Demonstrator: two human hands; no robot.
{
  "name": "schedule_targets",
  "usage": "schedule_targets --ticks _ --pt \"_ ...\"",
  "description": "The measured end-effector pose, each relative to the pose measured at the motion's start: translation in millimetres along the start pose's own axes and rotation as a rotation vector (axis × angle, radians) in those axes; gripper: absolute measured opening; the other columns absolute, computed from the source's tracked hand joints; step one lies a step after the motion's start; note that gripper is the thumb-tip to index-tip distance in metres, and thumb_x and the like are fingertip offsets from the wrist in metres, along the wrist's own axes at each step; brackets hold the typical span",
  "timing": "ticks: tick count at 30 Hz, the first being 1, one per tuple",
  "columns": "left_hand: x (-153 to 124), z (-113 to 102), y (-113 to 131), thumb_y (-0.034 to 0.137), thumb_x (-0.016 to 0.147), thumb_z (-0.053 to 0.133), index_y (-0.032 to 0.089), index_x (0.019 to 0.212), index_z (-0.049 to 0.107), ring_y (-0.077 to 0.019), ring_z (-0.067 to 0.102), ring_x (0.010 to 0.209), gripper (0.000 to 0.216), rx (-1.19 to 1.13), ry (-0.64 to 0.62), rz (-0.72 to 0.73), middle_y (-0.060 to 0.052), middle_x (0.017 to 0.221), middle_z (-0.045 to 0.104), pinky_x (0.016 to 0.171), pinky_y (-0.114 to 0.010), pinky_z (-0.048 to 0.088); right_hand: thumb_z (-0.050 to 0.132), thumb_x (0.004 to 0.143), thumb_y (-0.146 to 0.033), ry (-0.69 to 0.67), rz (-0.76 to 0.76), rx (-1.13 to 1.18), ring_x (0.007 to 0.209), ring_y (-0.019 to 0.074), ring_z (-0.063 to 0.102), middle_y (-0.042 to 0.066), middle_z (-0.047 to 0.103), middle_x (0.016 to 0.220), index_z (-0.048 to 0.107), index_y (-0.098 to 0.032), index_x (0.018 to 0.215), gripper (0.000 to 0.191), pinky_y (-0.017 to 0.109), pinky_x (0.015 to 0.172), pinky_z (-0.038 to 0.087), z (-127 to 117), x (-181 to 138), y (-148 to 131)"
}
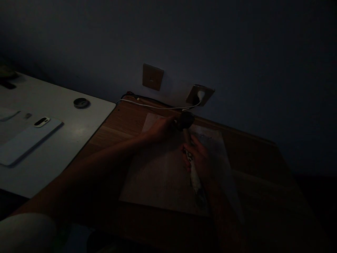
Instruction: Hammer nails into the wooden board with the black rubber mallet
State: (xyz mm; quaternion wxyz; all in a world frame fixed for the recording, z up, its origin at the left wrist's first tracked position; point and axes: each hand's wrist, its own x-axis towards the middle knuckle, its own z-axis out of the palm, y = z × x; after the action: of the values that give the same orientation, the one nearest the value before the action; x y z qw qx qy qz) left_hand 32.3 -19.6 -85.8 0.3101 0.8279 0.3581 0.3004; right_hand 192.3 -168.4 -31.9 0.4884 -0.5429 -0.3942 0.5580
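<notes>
The scene is very dark. My right hand (198, 154) is closed round the handle of a hammer (193, 172), whose handle has a pale, dark-patterned lower part. The dark hammer head (186, 120) points away from me, beside the fingertips of my left hand (163, 128). Those left fingers are drawn together in a pinch close to the head; what they hold, if anything, is lost in shadow. Both hands are over a flat, pale board (165, 179) lying on the wooden table (116, 121).
On the white table (60, 96) at left are a pale phone (30, 140) and a small round dark dish (81, 102). A white cable (158, 107) runs along the table's back edge to a plug in a wall socket (206, 95). Another wall plate (152, 75) is left of it.
</notes>
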Motion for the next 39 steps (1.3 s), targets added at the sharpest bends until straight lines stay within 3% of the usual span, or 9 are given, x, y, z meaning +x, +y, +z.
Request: schedule_targets --ticks 6,16,20,23,26,28,32,35,39 --pt "1.0 3.0 -2.8 0.014 0.088 0.069 0.014 0.137 0.066 -0.0262 0.079 0.100 0.050 -0.003 0.034 -0.026 -0.011 0.112 0.082 0.085 -0.032 0.059 0.080 0.081 -0.047 -0.021 0.029 -0.014 0.035 0.0054 0.045 -0.008 0.066 0.077 0.065 -0.025 0.104 0.036 0.020 0.027 0.037 0.3 0.2 4.0" --pt "-0.4 1.7 -0.7 0.011 0.088 0.066 0.014 0.134 0.067 -0.0225 0.079 0.096 0.046 -0.030 0.041 -0.009 -0.009 0.109 0.083 0.083 -0.029 0.058 0.081 0.079 -0.048 -0.011 0.040 -0.003 0.035 0.0064 0.045 -0.009 0.064 0.072 0.064 -0.025 0.110 0.041 0.020 0.028 0.037 2.0 -0.4 6.2" --pt "0.4 2.1 -2.3 0.009 0.087 0.064 0.015 0.135 0.064 -0.0210 0.078 0.091 0.048 -0.014 0.004 -0.028 -0.007 0.101 0.081 0.082 -0.029 0.058 0.083 0.078 -0.047 0.002 0.064 0.021 0.034 0.0068 0.043 -0.009 0.064 0.069 0.064 -0.026 0.107 0.041 0.020 0.027 0.035 -5.6 -3.4 3.0" --pt "-0.1 1.0 -3.5 0.011 0.086 0.066 0.014 0.138 0.061 -0.0219 0.075 0.099 0.052 0.050 -0.024 0.010 -0.010 0.111 0.078 0.086 -0.032 0.058 0.082 0.080 -0.046 0.031 0.042 0.034 0.031 0.0068 0.039 -0.010 0.059 0.063 0.064 -0.026 0.100 0.034 0.020 0.026 0.033 -19.1 -8.0 0.2" --pt "-4.1 -1.7 9.5 0.018 0.087 0.072 0.014 0.133 0.064 -0.0279 0.069 0.116 0.047 0.217 0.034 0.146 -0.017 0.129 0.068 0.095 -0.039 0.057 0.081 0.078 -0.043 0.108 -0.038 0.070 0.032 0.0057 0.040 -0.008 0.064 0.071 0.063 -0.026 0.097 0.032 0.019 0.025 0.031 -35.2 -12.0 0.2" --pt "-10.5 -2.8 29.2 0.024 0.093 0.070 0.016 0.128 0.067 -0.0292 0.066 0.119 0.036 0.327 0.003 0.328 -0.017 0.129 0.067 0.097 -0.041 0.056 0.082 0.076 -0.041 0.171 -0.066 0.101 0.033 0.0052 0.041 -0.007 0.066 0.075 0.062 -0.026 0.096 0.032 0.018 0.025 0.030 -44.1 -13.6 2.5" --pt "-33.5 4.8 74.9 0.022 0.102 0.064 0.023 0.122 0.070 -0.0237 0.070 0.107 0.021 0.445 -0.334 0.809 -0.008 0.120 0.075 0.092 -0.038 0.055 0.081 0.074 -0.039 0.293 -0.042 0.099 0.031 0.0063 0.040 -0.009 0.061 0.064 0.064 -0.025 0.097 0.032 0.018 0.026 0.030 -54.3 -14.1 9.6" --pt "-52.4 18.2 91.8 0.018 0.100 0.068 0.026 0.114 0.073 -0.0209 0.072 0.096 0.017 0.534 -0.391 0.900 -0.003 0.110 0.078 0.082 -0.036 0.055 0.078 0.077 -0.038 0.219 -0.085 0.120 0.032 0.0054 0.038 -0.007 0.060 0.065 0.062 -0.025 0.088 0.023 0.018 0.027 0.028 -57.6 -13.2 12.4" --pt "-63.2 29.2 93.7 0.015 0.097 0.071 0.024 0.109 0.075 -0.0203 0.071 0.085 0.016 0.569 -0.307 0.963 -0.003 0.093 0.078 0.076 -0.036 0.054 0.074 0.083 -0.035 0.187 -0.141 0.137 0.033 0.0043 0.038 -0.006 0.063 0.074 0.062 -0.026 0.090 0.016 0.017 0.027 0.027 -58.3 -13.5 12.6"
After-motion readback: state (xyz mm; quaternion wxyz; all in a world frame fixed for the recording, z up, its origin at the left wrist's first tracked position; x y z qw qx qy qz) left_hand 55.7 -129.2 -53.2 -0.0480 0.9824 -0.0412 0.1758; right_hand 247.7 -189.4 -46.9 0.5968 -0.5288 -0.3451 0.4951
